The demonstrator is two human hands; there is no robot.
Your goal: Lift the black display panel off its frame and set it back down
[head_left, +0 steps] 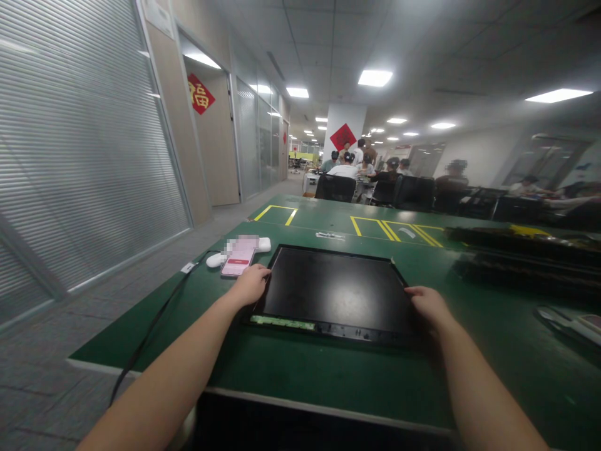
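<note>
A black flat display panel (335, 288) lies face up in front of me, its near edge showing a green circuit strip (282, 322) on the left. My left hand (252, 285) grips the panel's left edge, fingers curled over the frame. On the opposite side, my right hand (431, 305) pinches the right edge near its upper half. Some fingers of both hands are hidden by the panel and by the hands themselves. Just beyond my left hand rests a phone (238, 260) with a lit pinkish screen.
The green table (291, 369) bears yellow tape outlines (394, 228). White rounded items (263, 244) lie by the phone. A black cable (154, 322) crosses the left edge. Dark stacked panels (530, 263) and a grey tool-like object (568, 322) lie right. People sit beyond near chairs (335, 188).
</note>
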